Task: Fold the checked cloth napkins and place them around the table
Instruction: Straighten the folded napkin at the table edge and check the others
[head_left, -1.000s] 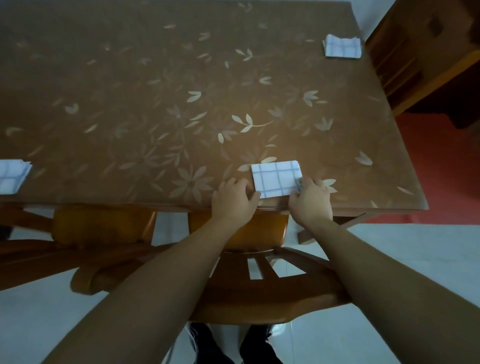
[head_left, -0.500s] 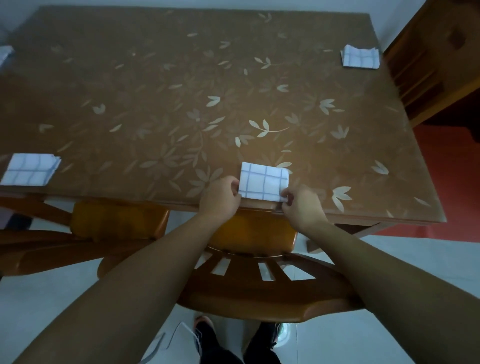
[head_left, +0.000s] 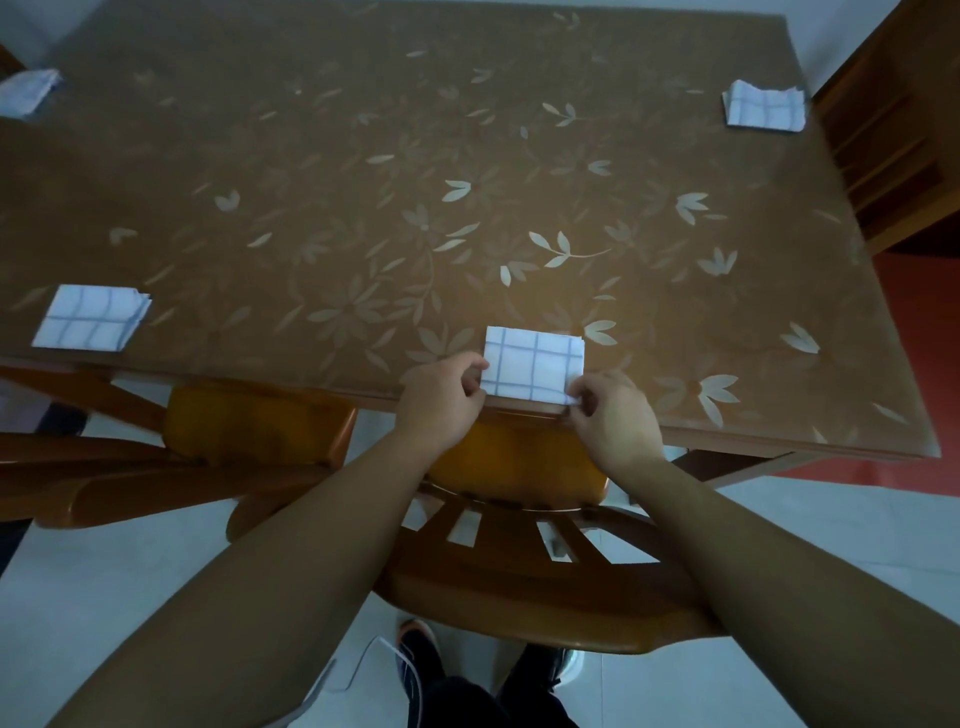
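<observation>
A folded checked napkin (head_left: 27, 96) lies at the far-left corner of the table (head_left: 363, 171), partly cut off by the frame edge. A second folded napkin (head_left: 89, 318) lies flat near the front-left edge, above a wooden chair (head_left: 249, 431) pushed under the table. The table surface is brown with a pale leaf pattern.

At the front edge, right of centre, a third folded napkin (head_left: 532, 370) lies flat, its near edge level with the table edge. The left hand (head_left: 441, 402) pinches the napkin's near-left corner between thumb and fingers. The right hand (head_left: 615, 421) pinches the near-right corner in the same manner. Both hands are closed on the cloth. A second wooden chair (head_left: 519, 561) stands directly below the hands, its slatted back toward the person.

A fourth folded napkin (head_left: 763, 108) lies near the far-right corner of the table, just beside a wooden cabinet (head_left: 893, 119).
</observation>
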